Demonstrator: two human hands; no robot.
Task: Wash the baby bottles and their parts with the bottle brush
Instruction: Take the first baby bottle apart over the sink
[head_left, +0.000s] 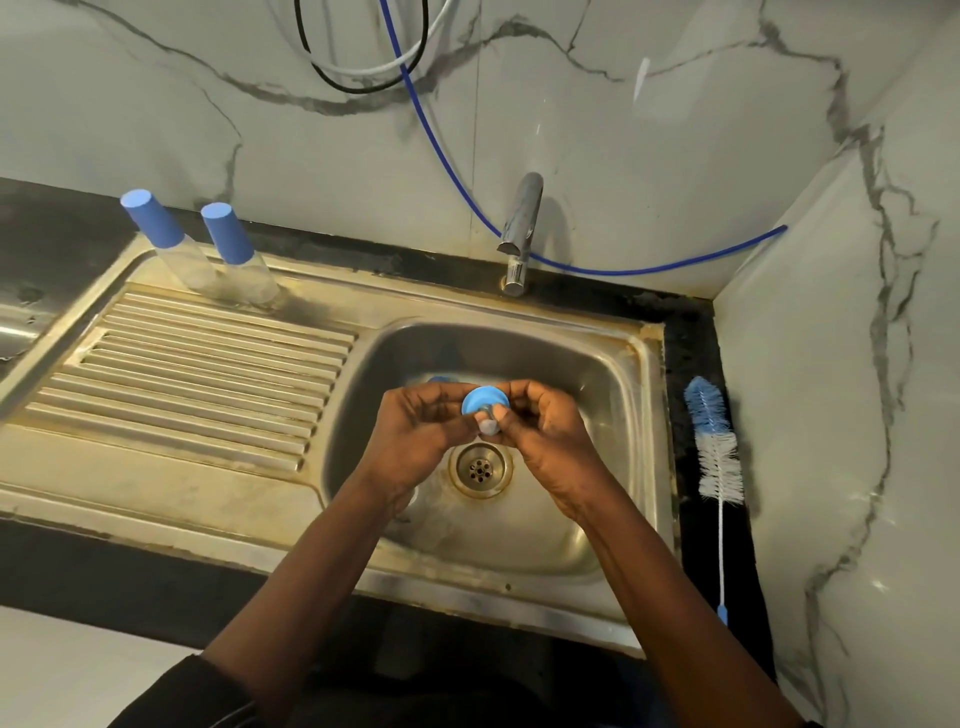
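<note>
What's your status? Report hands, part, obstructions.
Left hand and right hand pinching blue teat ring over sink basin. Bottle brush idle on right counter. Nothing in the way.

Left hand (418, 434), right hand (543, 441) close together, fingers (525, 396) pinching blue ring (483, 400)

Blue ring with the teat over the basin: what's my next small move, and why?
Probably pull the teat out of the blue ring. The left hand pinches the ring and the right hand the teat, joined, over the sink basin; the bottle brush lies untouched on the counter at right, and it likely reaches them better apart.
</note>
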